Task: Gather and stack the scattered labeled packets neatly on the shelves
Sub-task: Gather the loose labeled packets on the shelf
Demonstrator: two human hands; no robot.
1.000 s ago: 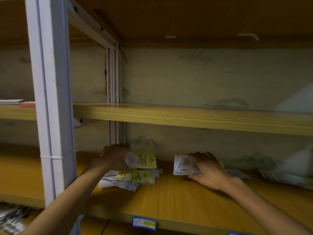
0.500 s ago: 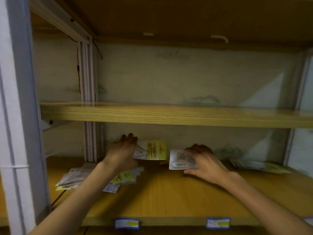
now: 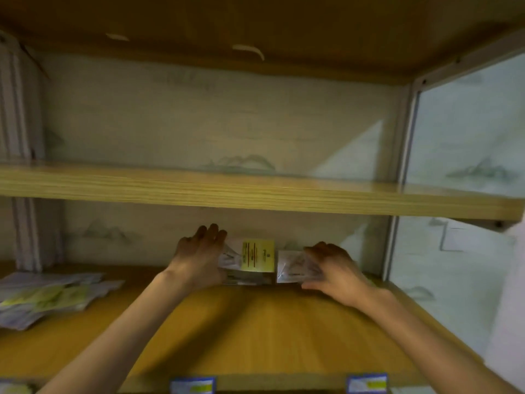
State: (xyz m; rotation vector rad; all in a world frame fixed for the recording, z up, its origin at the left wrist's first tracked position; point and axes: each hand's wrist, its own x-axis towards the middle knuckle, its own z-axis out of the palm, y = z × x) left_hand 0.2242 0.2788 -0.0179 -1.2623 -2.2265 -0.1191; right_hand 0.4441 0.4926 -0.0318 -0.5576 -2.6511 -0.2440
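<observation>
Both my hands reach to the back of the lower wooden shelf (image 3: 255, 331). My left hand (image 3: 199, 257) grips a clear packet with a yellow label (image 3: 257, 255), held upright above a thin pile of packets (image 3: 247, 280) lying on the shelf. Just to its right, my right hand (image 3: 332, 271) holds a white clear packet (image 3: 292, 265), its edge close to the yellow label. A loose heap of packets with yellow labels (image 3: 48, 297) lies at the shelf's far left, apart from both hands.
An upper wooden shelf (image 3: 255, 194) runs across just above my hands, bare as far as I see. Grey metal uprights stand at the left (image 3: 25, 234) and right (image 3: 397, 166). Blue and yellow tags (image 3: 193, 385) sit on the shelf's front edge.
The view has swung right, so the heap now sits far left. My left hand has carried the yellow-labelled packet right, close to the packet in my right hand.
</observation>
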